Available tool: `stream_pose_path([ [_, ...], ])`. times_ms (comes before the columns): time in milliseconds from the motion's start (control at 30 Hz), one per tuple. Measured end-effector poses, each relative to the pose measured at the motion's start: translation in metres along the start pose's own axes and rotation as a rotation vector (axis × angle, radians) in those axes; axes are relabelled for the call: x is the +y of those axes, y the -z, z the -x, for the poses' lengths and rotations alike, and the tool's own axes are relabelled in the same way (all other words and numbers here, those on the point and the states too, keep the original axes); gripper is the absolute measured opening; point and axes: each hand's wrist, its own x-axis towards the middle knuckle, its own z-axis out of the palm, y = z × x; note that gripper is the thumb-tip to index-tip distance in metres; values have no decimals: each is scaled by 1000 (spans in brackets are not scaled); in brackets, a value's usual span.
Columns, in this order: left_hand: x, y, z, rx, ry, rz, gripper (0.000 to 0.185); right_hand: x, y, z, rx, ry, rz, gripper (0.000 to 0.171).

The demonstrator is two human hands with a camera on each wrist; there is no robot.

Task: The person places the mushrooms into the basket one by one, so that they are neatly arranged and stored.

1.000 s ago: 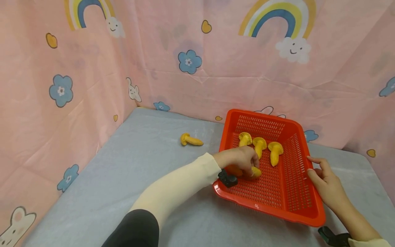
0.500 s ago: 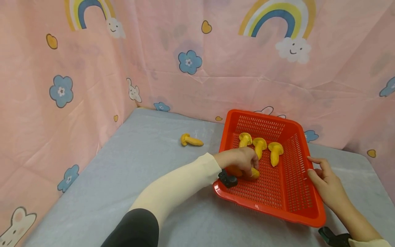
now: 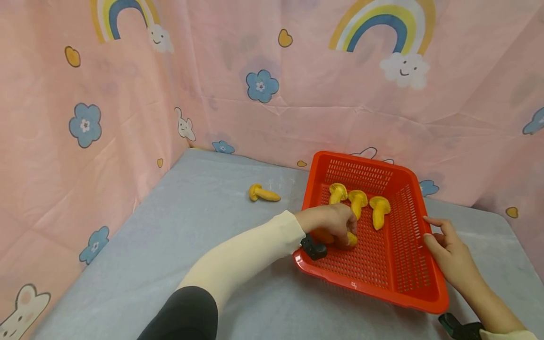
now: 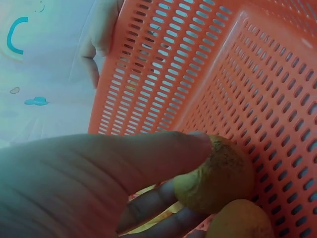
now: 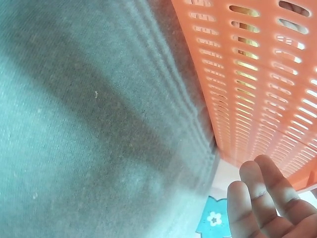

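In the head view, a red perforated basket [image 3: 396, 298] holds several yellow mushrooms, including an upright-capped mushroom [image 3: 379, 212] on its right side. My left hand [image 3: 336, 221] reaches in over the basket's left side and pinches a mushroom [image 4: 216, 181], thumb on its rounded brownish cap in the left wrist view. Close below that one is another rounded mushroom piece [image 4: 241, 221]. My right hand [image 3: 451, 257] holds the basket's right rim, thumb and index fingertip at its edge. Three of its fingers [image 5: 262, 196] show along the outer wall in the right wrist view.
One loose mushroom [image 3: 264, 193] lies on the grey cloth [image 3: 191, 203] to the left of the basket. A pink curtain [image 3: 229, 61] with rainbows and flowers hangs behind and at the left, close to the basket's back edge.
The end of the mushroom under my left hand has shifted slightly left since a second ago. The right hand and the basket stay in place.
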Motion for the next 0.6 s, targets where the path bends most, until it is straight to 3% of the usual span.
stream_pose_path([
  [200, -3, 8, 7, 3, -38, 67, 23, -1, 0, -1, 6, 7, 4, 50],
  [433, -5, 24, 14, 93, -171, 71, 28, -1, 1, -1, 4, 6, -1, 50],
  [600, -6, 35, 21, 161, -205, 127, 25, 0, 2, 0, 0, 0, 0, 50],
])
